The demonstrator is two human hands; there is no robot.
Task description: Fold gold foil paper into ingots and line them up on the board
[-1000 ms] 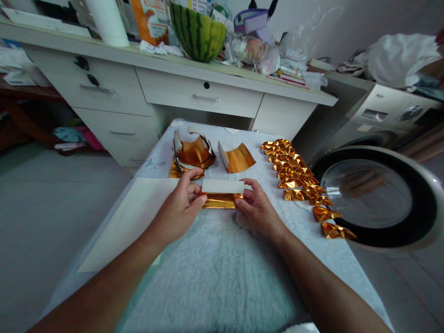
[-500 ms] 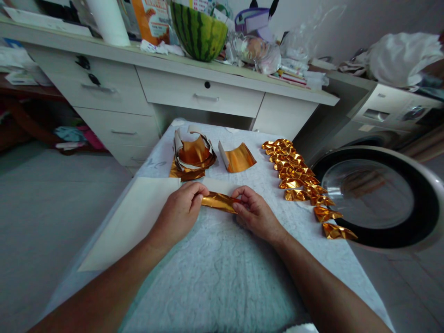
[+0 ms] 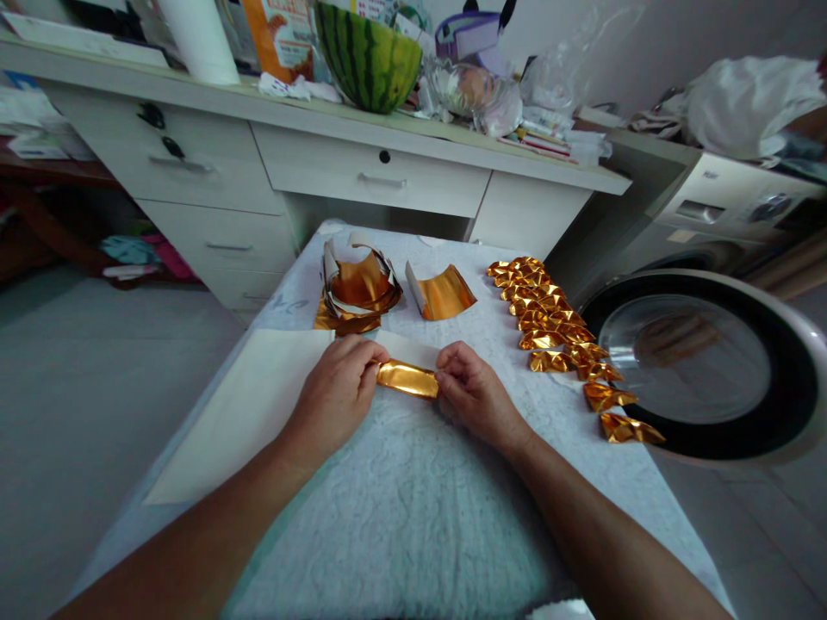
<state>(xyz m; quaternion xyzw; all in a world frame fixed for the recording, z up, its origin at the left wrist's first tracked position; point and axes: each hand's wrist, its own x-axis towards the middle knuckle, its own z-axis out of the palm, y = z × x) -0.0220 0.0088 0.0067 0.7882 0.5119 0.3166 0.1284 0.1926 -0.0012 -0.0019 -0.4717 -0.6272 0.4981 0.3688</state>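
Big stuff first: white counter with drawers [image 3: 310,172] spans the back. Cloth-covered table [image 3: 413,517] in front of it, work area. Washing machine [image 3: 701,202] on the right, its round door [image 3: 685,362] swung open next to the table edge. Large pale sheet [image 3: 239,422] lies flat on the table's left side. Folded gold pieces [image 3: 549,314] run in a slanting bunch down the right side. Watermelon [image 3: 368,60], cut, sits on the counter. Left hand [image 3: 342,375]: fingers curled, thumb and fingertips pinching the strip's left end. Right hand [image 3: 475,387]: same, thumb and bent fingers pinching the right end. Nested curled gold sheets [image 3: 362,288] beyond the left hand; one loose curled sheet [image 3: 445,294] to their right. Smallest: narrow folded gold strip [image 3: 407,379], between both hands, slightly slanted. Can't tell whether it touches the cloth.
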